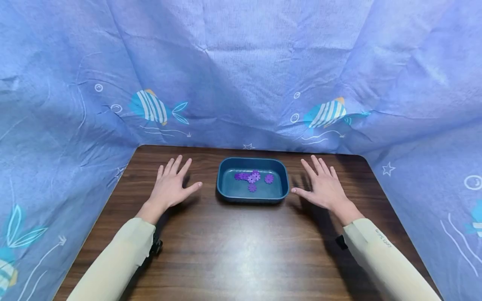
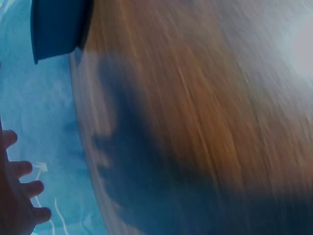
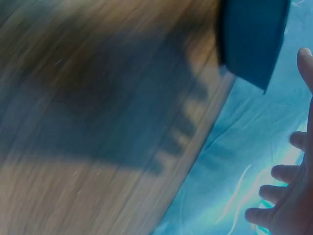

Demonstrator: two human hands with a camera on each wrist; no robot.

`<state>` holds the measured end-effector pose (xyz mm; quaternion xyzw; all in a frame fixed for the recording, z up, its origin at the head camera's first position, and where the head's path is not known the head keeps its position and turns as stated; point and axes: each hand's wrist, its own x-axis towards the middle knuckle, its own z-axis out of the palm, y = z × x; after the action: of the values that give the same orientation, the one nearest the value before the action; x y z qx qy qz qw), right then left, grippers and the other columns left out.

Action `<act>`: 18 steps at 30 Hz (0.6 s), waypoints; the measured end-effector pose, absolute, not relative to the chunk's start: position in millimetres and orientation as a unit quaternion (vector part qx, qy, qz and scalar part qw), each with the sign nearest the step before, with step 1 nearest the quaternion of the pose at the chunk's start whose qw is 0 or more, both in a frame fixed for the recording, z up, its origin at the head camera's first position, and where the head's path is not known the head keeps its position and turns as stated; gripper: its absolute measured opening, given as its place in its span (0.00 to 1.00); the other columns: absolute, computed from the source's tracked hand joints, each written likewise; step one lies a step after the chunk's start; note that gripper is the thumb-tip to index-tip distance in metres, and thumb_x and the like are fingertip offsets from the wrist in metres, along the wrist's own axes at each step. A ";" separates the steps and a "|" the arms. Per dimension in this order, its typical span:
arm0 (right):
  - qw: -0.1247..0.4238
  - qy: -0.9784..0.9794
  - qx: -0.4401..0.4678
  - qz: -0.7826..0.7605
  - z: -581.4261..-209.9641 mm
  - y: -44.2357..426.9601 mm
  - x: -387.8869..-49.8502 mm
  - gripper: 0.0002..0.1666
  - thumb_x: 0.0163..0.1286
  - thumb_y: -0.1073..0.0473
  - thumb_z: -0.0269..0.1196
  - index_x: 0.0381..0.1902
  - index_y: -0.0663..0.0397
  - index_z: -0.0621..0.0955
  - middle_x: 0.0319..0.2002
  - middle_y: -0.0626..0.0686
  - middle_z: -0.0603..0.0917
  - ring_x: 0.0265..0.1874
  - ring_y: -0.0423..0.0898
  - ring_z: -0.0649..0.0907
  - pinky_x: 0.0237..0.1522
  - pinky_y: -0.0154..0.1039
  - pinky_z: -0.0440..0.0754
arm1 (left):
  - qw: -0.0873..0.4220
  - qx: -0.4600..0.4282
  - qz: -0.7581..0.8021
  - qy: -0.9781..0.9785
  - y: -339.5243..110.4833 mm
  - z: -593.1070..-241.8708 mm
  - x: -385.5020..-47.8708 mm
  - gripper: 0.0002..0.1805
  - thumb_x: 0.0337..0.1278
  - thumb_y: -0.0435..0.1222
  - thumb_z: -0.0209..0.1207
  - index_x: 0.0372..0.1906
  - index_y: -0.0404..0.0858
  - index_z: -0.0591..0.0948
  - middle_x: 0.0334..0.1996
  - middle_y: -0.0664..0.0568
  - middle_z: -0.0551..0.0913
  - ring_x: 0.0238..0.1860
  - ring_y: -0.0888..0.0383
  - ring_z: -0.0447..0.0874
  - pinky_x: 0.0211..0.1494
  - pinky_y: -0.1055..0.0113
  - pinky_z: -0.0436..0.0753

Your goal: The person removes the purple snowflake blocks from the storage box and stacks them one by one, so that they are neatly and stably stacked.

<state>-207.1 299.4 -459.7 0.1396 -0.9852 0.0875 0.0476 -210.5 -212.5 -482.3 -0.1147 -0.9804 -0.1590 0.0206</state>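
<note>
A dark teal plastic tray (image 1: 252, 200) with rounded corners stands toward the back of the wooden table. Several small purple flower-shaped pieces (image 1: 251, 179) lie inside it, some of them overlapping. To the tray's left, my left hand (image 1: 171, 184) is held with fingers spread, holding nothing. My right hand (image 1: 323, 186) is likewise spread on the other side, its thumb close to the tray's right wall. In the left wrist view the tray (image 2: 57, 27) shows only its outer side. The right wrist view also catches the tray's outside (image 3: 252, 41), so the pieces are hidden there.
A brown wood-grain table (image 1: 241, 251) spreads under both arms, with a bright glare near its front. Blue cloth (image 1: 244, 83) printed with striped fish hangs behind and along both sides of the table. Dark shadows of the arms fall on the tabletop.
</note>
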 end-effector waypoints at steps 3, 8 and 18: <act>0.053 -0.982 0.150 0.106 -456.3 291.5 -210.2 0.63 0.58 0.17 0.61 0.82 0.42 0.58 0.81 0.62 0.54 0.79 0.65 0.53 0.75 0.74 0.54 | 0.015 -0.108 -0.186 -0.976 -206.9 -479.6 -211.2 0.53 0.61 0.76 0.44 0.84 0.55 0.49 0.83 0.41 0.49 0.81 0.35 0.48 0.79 0.30 0.48; 0.058 -0.973 0.171 0.144 -449.4 276.5 -214.2 0.59 0.60 0.22 0.65 0.79 0.46 0.64 0.77 0.63 0.62 0.76 0.64 0.62 0.72 0.70 0.66 | -0.001 -0.099 -0.244 -0.965 -197.0 -474.9 -212.0 0.50 0.64 0.75 0.43 0.83 0.54 0.52 0.81 0.40 0.55 0.78 0.34 0.55 0.76 0.30 0.58; 0.034 -0.957 0.207 0.200 -439.0 240.1 -225.7 0.40 0.65 0.41 0.73 0.68 0.54 0.76 0.59 0.57 0.78 0.54 0.57 0.82 0.56 0.59 0.82 | -0.014 -0.056 -0.435 -0.899 -170.0 -475.8 -218.9 0.38 0.74 0.61 0.50 0.75 0.41 0.69 0.68 0.38 0.76 0.67 0.41 0.75 0.70 0.42 0.76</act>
<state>-225.7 240.1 -439.0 0.2074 -0.9569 0.2002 0.0344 -218.9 -170.0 -475.8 -0.0564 -0.8985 -0.4350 -0.0140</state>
